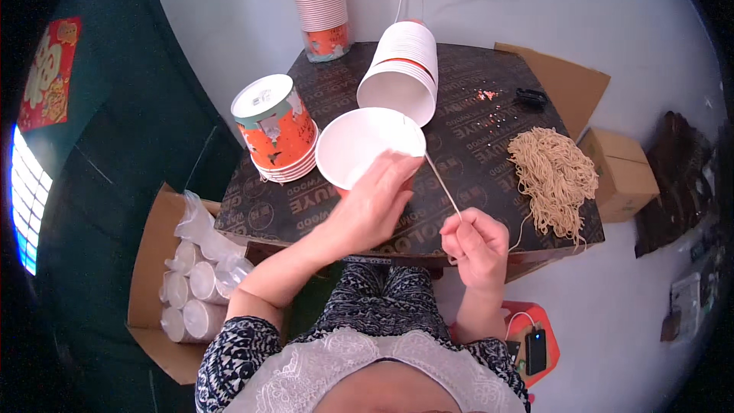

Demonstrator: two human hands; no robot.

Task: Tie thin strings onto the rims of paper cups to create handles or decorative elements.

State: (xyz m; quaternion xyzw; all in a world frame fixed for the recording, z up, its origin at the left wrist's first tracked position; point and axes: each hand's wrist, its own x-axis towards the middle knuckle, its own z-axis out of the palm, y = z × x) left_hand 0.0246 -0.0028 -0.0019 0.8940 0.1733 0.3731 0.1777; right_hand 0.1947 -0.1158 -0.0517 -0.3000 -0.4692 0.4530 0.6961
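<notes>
A large white-lined paper bucket (344, 149) stands mouth up near the table's front edge. My left hand (371, 203) is on its near right rim, the fingers stretched over the edge and the thumb lower on the outside. From the rim by those fingertips a beige cord (442, 183) runs taut, down and to the right. My right hand (478, 245) is closed in a pinch on this cord, just in front of the table edge. A thinner tail of cord leads from near that hand toward a loose heap of beige cord (554, 180) on the table's right side.
An upside-down stack of orange printed buckets (275, 130) stands at left; another stack of buckets (401, 76) lies on its side behind. A tall bucket stack (317, 8) rises at the back. Below left is a carton (157, 336) of wrapped buckets. A black object (531, 97) lies back right.
</notes>
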